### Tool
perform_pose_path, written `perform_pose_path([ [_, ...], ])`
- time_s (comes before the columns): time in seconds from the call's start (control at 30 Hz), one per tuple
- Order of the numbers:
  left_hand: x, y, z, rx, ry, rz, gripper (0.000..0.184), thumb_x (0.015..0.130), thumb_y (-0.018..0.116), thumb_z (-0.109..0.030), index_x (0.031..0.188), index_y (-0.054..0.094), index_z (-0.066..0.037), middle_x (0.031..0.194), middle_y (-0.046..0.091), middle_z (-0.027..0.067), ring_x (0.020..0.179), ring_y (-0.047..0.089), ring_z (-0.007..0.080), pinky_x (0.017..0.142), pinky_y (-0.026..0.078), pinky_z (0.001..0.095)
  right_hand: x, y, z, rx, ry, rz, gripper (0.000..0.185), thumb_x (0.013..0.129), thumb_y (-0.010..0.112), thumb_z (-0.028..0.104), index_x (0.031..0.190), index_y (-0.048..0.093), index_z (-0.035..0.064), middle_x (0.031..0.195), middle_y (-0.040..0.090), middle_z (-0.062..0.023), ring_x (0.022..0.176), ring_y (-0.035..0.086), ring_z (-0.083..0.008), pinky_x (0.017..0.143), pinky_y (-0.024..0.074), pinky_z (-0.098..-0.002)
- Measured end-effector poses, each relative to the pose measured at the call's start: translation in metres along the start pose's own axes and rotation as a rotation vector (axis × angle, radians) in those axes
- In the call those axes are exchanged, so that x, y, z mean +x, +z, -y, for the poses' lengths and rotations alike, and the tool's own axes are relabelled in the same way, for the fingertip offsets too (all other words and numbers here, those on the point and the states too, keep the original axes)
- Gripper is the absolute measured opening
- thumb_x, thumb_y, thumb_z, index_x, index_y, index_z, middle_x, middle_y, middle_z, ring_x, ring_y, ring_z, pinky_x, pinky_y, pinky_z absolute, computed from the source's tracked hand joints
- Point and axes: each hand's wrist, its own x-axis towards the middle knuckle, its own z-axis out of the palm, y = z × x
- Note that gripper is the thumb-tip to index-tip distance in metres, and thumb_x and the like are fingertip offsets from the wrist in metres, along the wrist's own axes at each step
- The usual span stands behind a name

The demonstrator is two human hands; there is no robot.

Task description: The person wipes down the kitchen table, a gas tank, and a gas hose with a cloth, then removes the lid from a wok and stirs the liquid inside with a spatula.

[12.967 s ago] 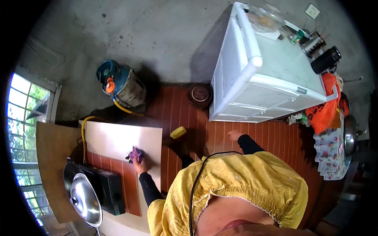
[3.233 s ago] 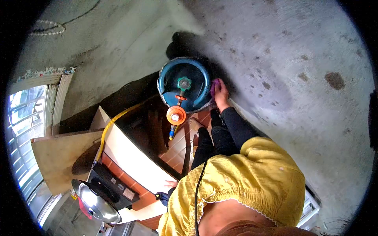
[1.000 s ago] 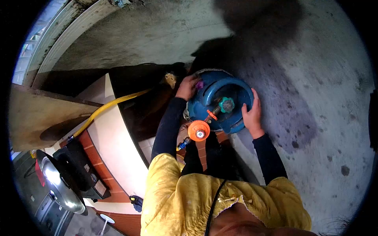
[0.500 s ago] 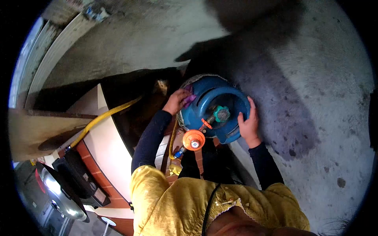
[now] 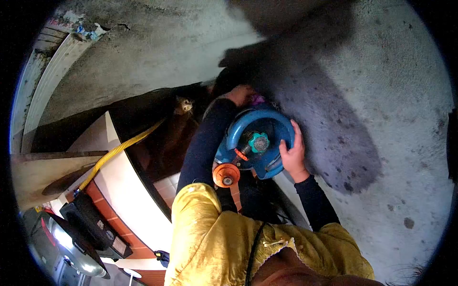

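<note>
A blue gas cylinder (image 5: 279, 123) stands in front of me, seen from above, with a ring-shaped collar. Inside the collar sits a green valve knob (image 5: 258, 142). An orange regulator (image 5: 226, 175) is fitted to the valve on the side near my body. My left hand (image 5: 241, 95) is at the cylinder's far side, pressing a purple cloth (image 5: 257, 99) against it; its fingers are partly in shadow. With the thumb inside and the fingers outside, my right hand (image 5: 294, 156) grips the right side of the collar.
A stained concrete wall (image 5: 396, 119) rises at the right and behind the cylinder. At left are a white cabinet panel (image 5: 126, 176), a yellow corrugated hose (image 5: 117, 151), a black box-shaped appliance (image 5: 98, 226) and a shiny metal lid (image 5: 74, 245).
My left hand has slid with the purple cloth from the cylinder's left side round to its far side. My right hand keeps its hold on the collar.
</note>
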Motion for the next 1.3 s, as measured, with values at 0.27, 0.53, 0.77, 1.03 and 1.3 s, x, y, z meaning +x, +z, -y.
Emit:
perform_pose_path([
  [0.27, -0.151, 0.012, 0.015, -0.153, 0.058, -0.43, 0.027, 0.078, 0.057, -0.002, 0.104, 0.062, -0.007, 0.107, 0.058, 0.0133, 0.103, 0.054, 0.0311, 0.09, 0.043, 0.0375, -0.002, 0.002, -0.004, 0.032, -0.027, -0.012, 0.059, 0.077, 0.052, 0.004, 0.133, 0.033, 0.0043, 0.131, 0.041, -0.0193, 0.118, 0.043, -0.0364, 0.098, 0.0354, -0.0392],
  [0.53, -0.256, 0.095, 0.003, -0.12, 0.139, -0.327, 0.029, 0.069, 0.062, -0.002, 0.098, 0.063, -0.005, 0.099, 0.058, 0.0144, 0.095, 0.054, 0.0332, 0.083, 0.045, 0.039, -0.001, -0.001, 0.002, 0.048, -0.003, -0.001, 0.058, 0.077, 0.051, 0.002, 0.133, 0.033, 0.0046, 0.13, 0.043, -0.0182, 0.118, 0.043, -0.0352, 0.098, 0.0349, -0.0389],
  [0.77, -0.228, 0.08, -0.023, -0.034, 0.009, -0.522, 0.031, 0.07, 0.061, -0.004, 0.101, 0.061, -0.004, 0.097, 0.055, 0.0137, 0.091, 0.053, 0.0337, 0.079, 0.044, 0.0394, -0.004, 0.003, -0.003, 0.009, -0.063, -0.047, 0.06, 0.076, 0.052, 0.003, 0.133, 0.033, 0.0041, 0.129, 0.044, -0.0177, 0.119, 0.043, -0.0341, 0.099, 0.0336, -0.038],
  [1.03, -0.225, 0.093, -0.011, 0.048, 0.162, -0.467, 0.026, 0.077, 0.055, -0.01, 0.102, 0.059, -0.005, 0.099, 0.053, 0.0152, 0.097, 0.05, 0.0347, 0.086, 0.041, 0.0394, -0.003, 0.006, -0.004, 0.087, -0.071, -0.066, 0.06, 0.075, 0.054, 0.002, 0.132, 0.036, 0.0066, 0.129, 0.045, -0.0175, 0.119, 0.043, -0.0336, 0.099, 0.0332, -0.0373],
  [1.3, -0.301, 0.059, -0.05, 0.095, 0.096, -0.443, 0.033, 0.066, 0.06, 0.0, 0.098, 0.061, -0.005, 0.095, 0.057, 0.0151, 0.091, 0.055, 0.0337, 0.08, 0.045, 0.0385, -0.006, 0.004, -0.006, 0.132, -0.01, -0.042, 0.061, 0.075, 0.052, 0.001, 0.133, 0.035, 0.0081, 0.128, 0.046, -0.0178, 0.117, 0.045, -0.0333, 0.098, 0.0346, -0.0375],
])
